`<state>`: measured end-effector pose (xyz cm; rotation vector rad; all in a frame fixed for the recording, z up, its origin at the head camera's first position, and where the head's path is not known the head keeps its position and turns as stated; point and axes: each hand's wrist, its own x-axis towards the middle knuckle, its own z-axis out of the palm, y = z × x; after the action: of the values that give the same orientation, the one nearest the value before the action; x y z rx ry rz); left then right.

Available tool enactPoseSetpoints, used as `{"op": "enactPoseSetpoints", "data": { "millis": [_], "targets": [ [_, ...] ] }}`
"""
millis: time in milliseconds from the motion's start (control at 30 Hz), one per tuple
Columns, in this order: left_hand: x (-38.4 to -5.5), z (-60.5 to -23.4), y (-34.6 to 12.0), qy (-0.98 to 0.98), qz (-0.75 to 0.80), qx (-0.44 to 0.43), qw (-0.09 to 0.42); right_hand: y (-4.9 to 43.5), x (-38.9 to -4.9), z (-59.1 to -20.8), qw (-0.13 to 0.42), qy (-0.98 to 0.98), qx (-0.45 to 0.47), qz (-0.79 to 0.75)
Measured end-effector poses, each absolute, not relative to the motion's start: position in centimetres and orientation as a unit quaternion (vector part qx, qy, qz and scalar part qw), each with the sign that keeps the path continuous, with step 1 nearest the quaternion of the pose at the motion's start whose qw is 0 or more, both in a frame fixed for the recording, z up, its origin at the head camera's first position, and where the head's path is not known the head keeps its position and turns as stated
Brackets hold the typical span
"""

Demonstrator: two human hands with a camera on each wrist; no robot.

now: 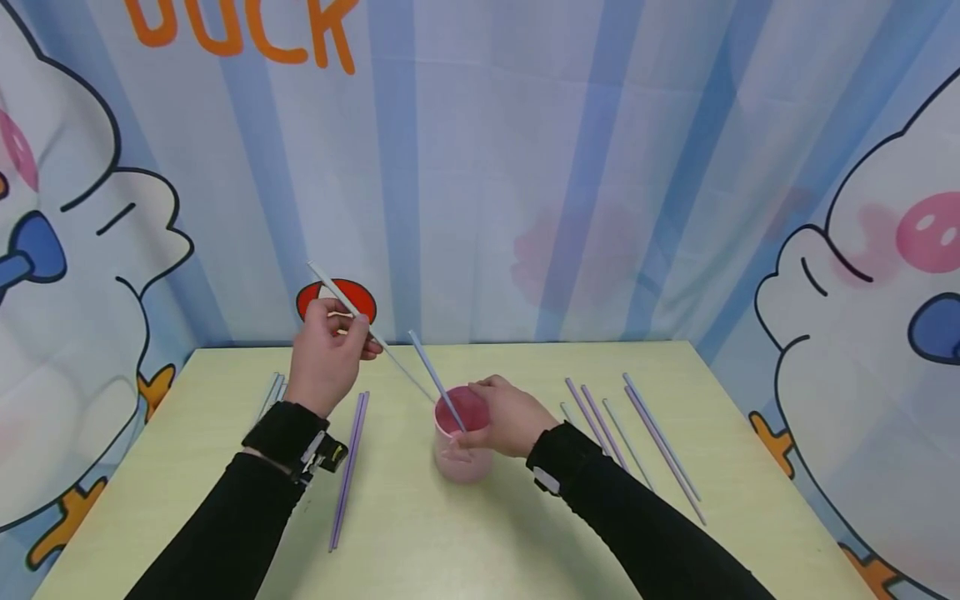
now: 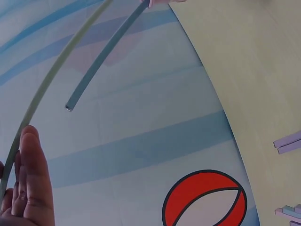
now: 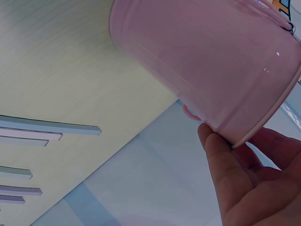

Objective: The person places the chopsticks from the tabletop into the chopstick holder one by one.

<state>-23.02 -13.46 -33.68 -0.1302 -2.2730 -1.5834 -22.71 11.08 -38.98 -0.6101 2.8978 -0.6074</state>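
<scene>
My left hand (image 1: 327, 354) pinches a thin pale stick (image 1: 330, 279), which slants down to the right, its lower end at the rim of a small pink bucket (image 1: 459, 468). In the left wrist view this stick (image 2: 61, 61) looks pale green and runs past the fingers (image 2: 35, 169). A blue stick (image 1: 426, 357) stands tilted inside the bucket, its upper end leaning left. My right hand (image 1: 513, 417) holds the bucket at its right side. The right wrist view shows the fingers (image 3: 225, 169) gripping the rim of the pink bucket (image 3: 207, 70).
Two purple sticks (image 1: 351, 467) lie on the pale yellow table (image 1: 405, 542) left of the bucket. More bluish sticks (image 1: 272, 392) lie partly hidden behind the left wrist. Several purple, blue and pale sticks (image 1: 660, 450) lie at the right, some covered by the right forearm. A printed curtain (image 1: 480, 167) hangs behind.
</scene>
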Motion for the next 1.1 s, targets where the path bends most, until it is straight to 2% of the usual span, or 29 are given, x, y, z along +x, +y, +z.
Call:
{"op": "enactPoseSetpoints", "data": {
  "millis": [1100],
  "targets": [
    [-24.2,-38.3,-9.2,-0.873,-0.475,-0.021,0.109,10.9,-22.7,-38.6,0.063,0.961,-0.191,-0.187]
  ]
}}
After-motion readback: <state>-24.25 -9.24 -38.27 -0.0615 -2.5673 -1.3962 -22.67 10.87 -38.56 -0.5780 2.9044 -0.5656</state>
